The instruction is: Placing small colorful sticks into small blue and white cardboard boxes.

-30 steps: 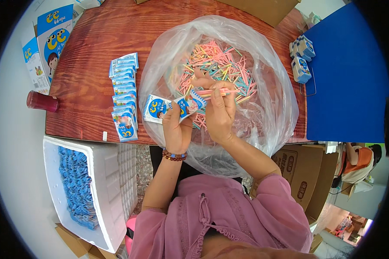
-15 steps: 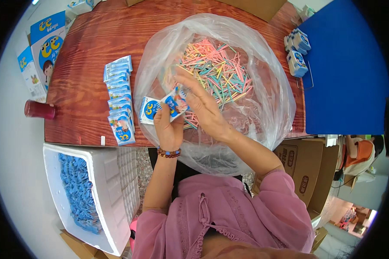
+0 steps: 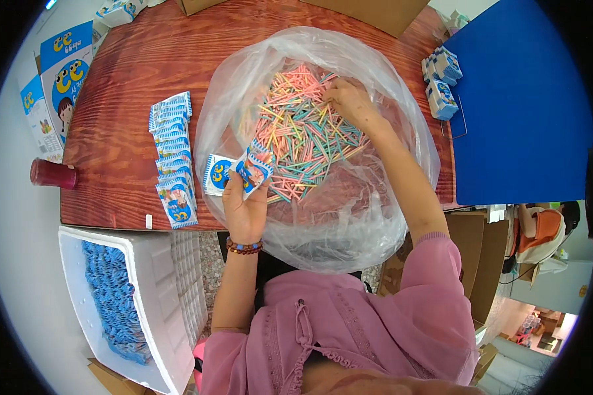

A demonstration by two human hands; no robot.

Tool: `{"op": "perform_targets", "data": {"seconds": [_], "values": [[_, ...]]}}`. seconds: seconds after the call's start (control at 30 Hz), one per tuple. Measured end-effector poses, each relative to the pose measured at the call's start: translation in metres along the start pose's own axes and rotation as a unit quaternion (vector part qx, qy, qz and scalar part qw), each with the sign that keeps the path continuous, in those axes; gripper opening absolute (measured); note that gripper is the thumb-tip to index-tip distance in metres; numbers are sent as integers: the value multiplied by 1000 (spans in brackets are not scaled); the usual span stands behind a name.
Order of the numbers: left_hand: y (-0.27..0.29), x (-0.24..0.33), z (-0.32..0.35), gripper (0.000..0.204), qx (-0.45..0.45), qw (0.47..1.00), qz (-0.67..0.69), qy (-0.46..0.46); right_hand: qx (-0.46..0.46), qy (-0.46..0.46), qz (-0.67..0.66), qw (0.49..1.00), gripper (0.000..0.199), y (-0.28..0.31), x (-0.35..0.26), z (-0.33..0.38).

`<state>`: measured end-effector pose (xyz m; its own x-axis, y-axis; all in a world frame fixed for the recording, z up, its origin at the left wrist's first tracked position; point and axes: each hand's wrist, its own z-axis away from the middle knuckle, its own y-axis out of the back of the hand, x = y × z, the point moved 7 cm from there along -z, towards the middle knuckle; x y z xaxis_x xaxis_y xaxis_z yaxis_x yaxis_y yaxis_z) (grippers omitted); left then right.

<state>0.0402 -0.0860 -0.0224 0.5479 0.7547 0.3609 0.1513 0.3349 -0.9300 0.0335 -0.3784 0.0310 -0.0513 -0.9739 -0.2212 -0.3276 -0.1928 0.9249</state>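
My left hand (image 3: pixel 246 209) is closed on a small blue-and-white packet (image 3: pixel 257 170), held upright at the near left of the stick pile. A second packet of the same kind (image 3: pixel 217 172) sits just left of my thumb; I cannot tell whether it is gripped too. My right hand (image 3: pixel 352 105) reaches to the far right side of a heap of thin pink, yellow and green sticks (image 3: pixel 296 138). Its fingers are bent together at the sticks, and whatever is between them is hidden. A large clear plastic bag (image 3: pixel 402 92), spread wide, holds the heap.
An overlapping row of packets (image 3: pixel 172 158) lies left of the bag. A red-lidded jar (image 3: pixel 54 174) stands at the table's left edge. Below is a white foam box (image 3: pixel 135 289) full of blue packets. Small packs (image 3: pixel 441 99) sit beside a blue panel (image 3: pixel 520 105) at right.
My right hand has left the packet by my left hand and moved away and right, onto the sticks. The left hand keeps its hold. The whole view has shifted slightly.
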Motion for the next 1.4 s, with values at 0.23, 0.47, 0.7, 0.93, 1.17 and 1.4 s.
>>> {"op": "perform_targets", "data": {"seconds": [0.23, 0.47, 0.7, 0.93, 1.17, 1.4], "values": [[11, 6, 1, 28, 49, 999, 7, -6, -50, -25, 34, 998, 8, 9, -1, 1], [12, 3, -2, 29, 20, 1000, 22, 8, 52, -105, -389, 914, 9, 78, -68, 5], [0, 8, 1, 29, 19, 1000, -8, -8, 10, 121, -300, 946, 5, 98, -168, -2], [7, 12, 4, 25, 66, 997, -22, -15, -30, 140, -248, 958, 5, 92, -182, -6], [-1, 10, 4, 24, 58, 998, -10, -17, -62, 177, -163, 969, 12, 75, -209, 1], [7, 11, 1, 22, 65, 997, 11, -28, -5, 221, -165, 961, 17, 71, -205, 13]]}}
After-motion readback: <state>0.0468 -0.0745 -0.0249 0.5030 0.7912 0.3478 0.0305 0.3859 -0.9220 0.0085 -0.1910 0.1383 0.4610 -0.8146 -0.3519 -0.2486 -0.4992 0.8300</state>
